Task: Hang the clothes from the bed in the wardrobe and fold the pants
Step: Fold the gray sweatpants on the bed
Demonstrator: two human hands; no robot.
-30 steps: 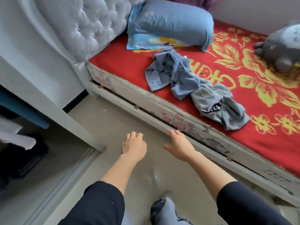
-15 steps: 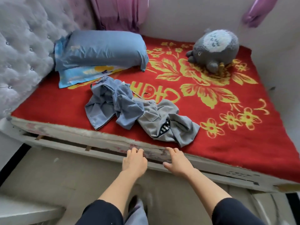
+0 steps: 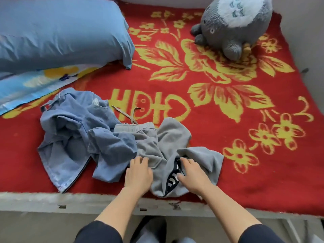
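The fingers point(image 3: 139, 160) of the left hand point(image 3: 138, 176) are laid loosely spread and only lightly bent on the grey pants point(image 3: 157, 142), resting on the cloth rather than closed round it. The fingers point(image 3: 188, 163) of the right hand point(image 3: 192, 176) are set the same way, relaxed and slightly curved, on the same garment beside its black-and-white print point(image 3: 173, 178).

At the far left a blue pillow point(image 3: 61, 32) is seen stacked on a patterned pillow point(image 3: 35, 81). In front of these a crumpled blue denim garment point(image 3: 73, 134) is spread on the red flowered blanket point(image 3: 245, 163), its right edge overlapping the grey pants. The pants are bunched near the front edge of the bed point(image 3: 52, 202), with the elastic waistband turned toward the far side and a drawstring point(image 3: 126, 113) trailed over the blanket. At the far right corner a grey plush toy point(image 3: 233, 23) is propped, well apart from the clothes
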